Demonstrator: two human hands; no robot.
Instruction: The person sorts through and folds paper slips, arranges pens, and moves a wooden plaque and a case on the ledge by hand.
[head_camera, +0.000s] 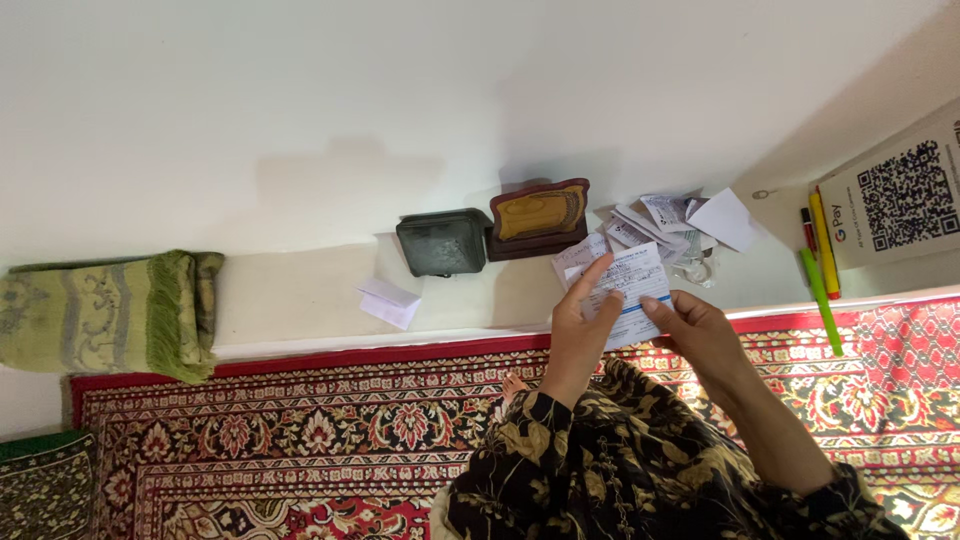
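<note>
White printed slip (625, 292) is pinched at both edges by left hand (578, 330) and, seemingly, right hand (700, 335).

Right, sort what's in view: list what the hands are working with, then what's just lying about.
In hand: left hand and right hand hold a printed slip; paper pile behind it.

Lying about: dark box, wooden plaque, folded note, pens, green cloth, red rug.
</note>
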